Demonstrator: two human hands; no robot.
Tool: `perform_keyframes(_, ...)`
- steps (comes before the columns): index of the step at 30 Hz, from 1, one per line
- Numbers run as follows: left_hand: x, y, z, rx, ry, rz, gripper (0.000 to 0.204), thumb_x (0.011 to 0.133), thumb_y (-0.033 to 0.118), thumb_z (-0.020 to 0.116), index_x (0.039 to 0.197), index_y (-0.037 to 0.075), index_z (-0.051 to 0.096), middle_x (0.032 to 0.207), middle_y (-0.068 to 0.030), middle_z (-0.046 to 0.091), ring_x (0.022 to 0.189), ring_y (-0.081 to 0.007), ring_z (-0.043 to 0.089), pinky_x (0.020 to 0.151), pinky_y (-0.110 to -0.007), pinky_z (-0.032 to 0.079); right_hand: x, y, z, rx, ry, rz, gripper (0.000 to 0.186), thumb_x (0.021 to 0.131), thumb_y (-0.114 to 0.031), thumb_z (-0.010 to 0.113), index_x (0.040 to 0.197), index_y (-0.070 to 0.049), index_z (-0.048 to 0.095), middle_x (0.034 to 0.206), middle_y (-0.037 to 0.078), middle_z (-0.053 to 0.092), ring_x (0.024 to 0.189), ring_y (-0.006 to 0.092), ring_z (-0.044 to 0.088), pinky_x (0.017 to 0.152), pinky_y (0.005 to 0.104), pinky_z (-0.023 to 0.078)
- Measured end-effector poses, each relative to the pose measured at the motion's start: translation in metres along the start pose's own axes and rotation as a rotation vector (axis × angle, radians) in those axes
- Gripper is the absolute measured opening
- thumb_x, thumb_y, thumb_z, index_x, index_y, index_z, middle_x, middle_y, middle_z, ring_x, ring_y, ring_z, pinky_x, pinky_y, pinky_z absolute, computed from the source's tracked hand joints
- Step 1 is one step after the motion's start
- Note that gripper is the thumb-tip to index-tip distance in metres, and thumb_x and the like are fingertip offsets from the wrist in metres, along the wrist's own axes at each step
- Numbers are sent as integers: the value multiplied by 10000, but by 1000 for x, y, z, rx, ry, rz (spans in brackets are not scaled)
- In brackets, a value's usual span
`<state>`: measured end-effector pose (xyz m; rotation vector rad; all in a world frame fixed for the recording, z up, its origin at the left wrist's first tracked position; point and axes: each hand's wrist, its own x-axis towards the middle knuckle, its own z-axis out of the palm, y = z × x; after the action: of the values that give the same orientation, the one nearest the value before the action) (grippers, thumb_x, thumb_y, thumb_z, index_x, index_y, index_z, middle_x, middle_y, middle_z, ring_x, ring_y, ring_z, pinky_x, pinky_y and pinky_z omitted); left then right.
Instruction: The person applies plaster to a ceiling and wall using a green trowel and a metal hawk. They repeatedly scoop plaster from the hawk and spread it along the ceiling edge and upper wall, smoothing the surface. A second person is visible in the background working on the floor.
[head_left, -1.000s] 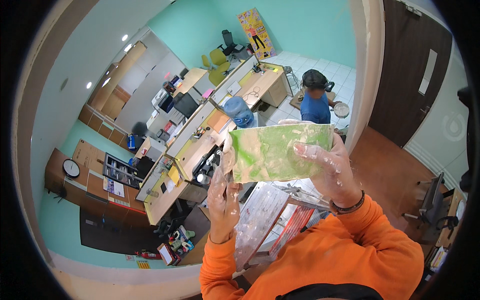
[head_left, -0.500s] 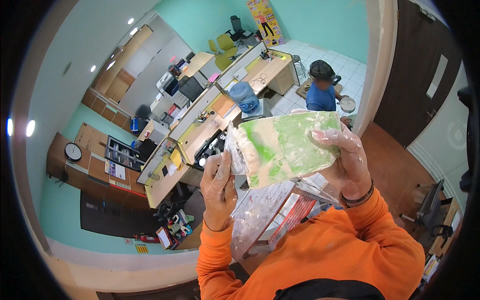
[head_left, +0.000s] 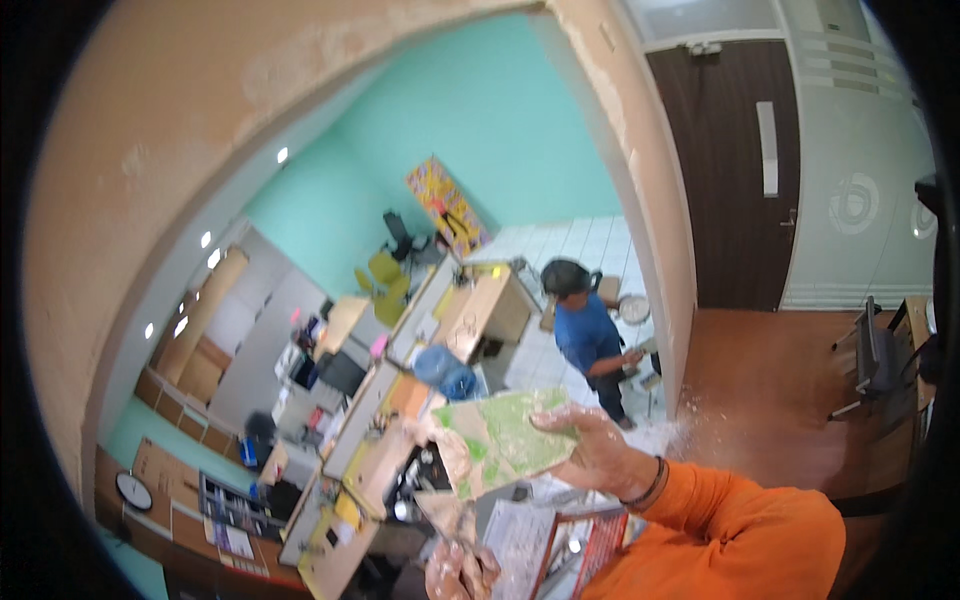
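My right hand (head_left: 605, 452) grips a flat green board (head_left: 525, 435) by its right end, thumb on top and fingers underneath. Pale putty is smeared across the board, and a thick lump of putty (head_left: 452, 458) sits along its left edge. Lower down, my left hand (head_left: 462, 570) is closed round a putty knife (head_left: 447, 512), whose wide blade points up toward that lump and carries putty too. The knife's handle is hidden in my fingers. Whether the blade touches the board is hard to tell.
A wall opening with a patchy plastered edge (head_left: 640, 160) frames an office with desks (head_left: 480, 310) and a blue water bottle (head_left: 445, 370). Inside stands a person in a blue shirt (head_left: 585, 335), near a round tub (head_left: 633, 308). A dark door (head_left: 735, 180) is at right.
The view has tilted up, bringing in more of the wall round the opening. The putty knife has dropped lower, away from the board's left edge. The person in blue now stands more upright.
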<state>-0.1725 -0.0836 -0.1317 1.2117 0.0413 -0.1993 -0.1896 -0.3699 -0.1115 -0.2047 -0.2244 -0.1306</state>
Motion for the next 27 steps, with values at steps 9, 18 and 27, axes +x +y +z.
perform_keyframes(9,0,36,37,269,-398,-105,500,1048,364,563,1316,-59,571,709,-116,620,533,-131,536,469,-249,406,12,-17,-1,189,-192,171,536,893,-92,612,1399,61,524,1385,213,622,1275,359,625,1130,516,468)
perform_keyframes(18,-12,71,63,364,-643,67,280,1120,197,411,1067,-14,588,815,-71,641,631,-92,493,576,-250,396,4,-19,-16,-131,267,291,332,860,-12,622,1183,61,652,1175,176,723,1095,312,725,1023,457,582)
perform_keyframes(27,-8,48,33,951,-548,605,192,1031,111,510,886,19,594,765,-132,626,635,-354,620,568,-411,488,-4,-26,-16,-558,73,66,294,921,-101,703,1183,21,647,1155,121,722,1054,269,734,898,457,635)
